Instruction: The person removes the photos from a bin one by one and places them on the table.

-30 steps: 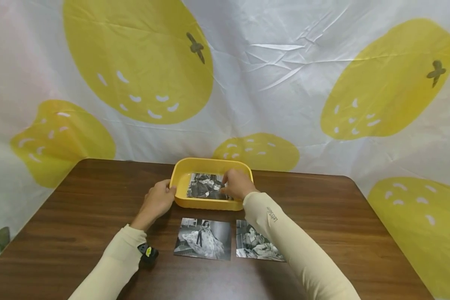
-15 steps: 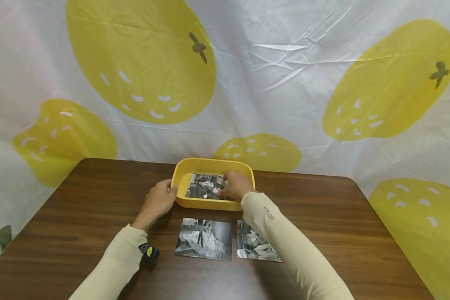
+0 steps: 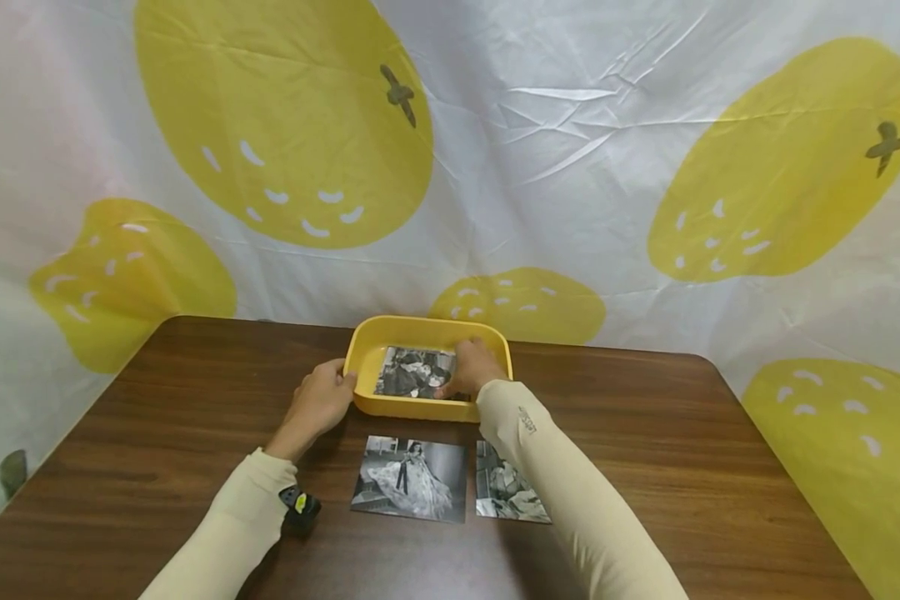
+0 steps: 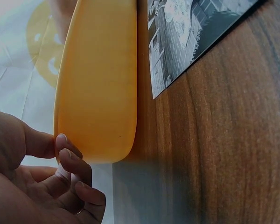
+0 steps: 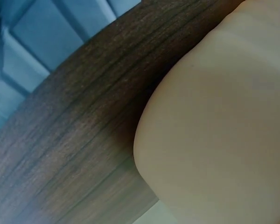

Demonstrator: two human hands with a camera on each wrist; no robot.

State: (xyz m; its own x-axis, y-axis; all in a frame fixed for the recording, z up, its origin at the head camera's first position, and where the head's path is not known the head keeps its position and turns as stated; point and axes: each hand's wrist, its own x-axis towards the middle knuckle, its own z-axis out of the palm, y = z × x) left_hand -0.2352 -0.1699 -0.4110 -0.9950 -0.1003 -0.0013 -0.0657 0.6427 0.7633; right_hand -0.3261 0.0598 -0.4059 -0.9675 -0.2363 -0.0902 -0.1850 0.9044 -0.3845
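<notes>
A shallow yellow plastic bin stands near the table's far edge. At its left end my left hand holds the rim; in the left wrist view the thumb and a curled finger pinch the bin wall. My right hand reaches inside the bin, at the right side of a black-and-white photograph lying on the bottom. The thumb touches that photograph near its lower right; the other fingertips are hidden, so their hold cannot be seen. The right wrist view shows mostly the cream sleeve, not the hand.
Two more black-and-white prints lie in front of the bin: a left print showing a figure in a wide gown, and a right print partly covered by the right sleeve. A lemon-patterned cloth hangs behind the wooden table.
Inside the bin, my right hand's fingers have dipped lower by the photograph's right side, and the right forearm has swung slightly left. My left hand keeps its hold on the rim.
</notes>
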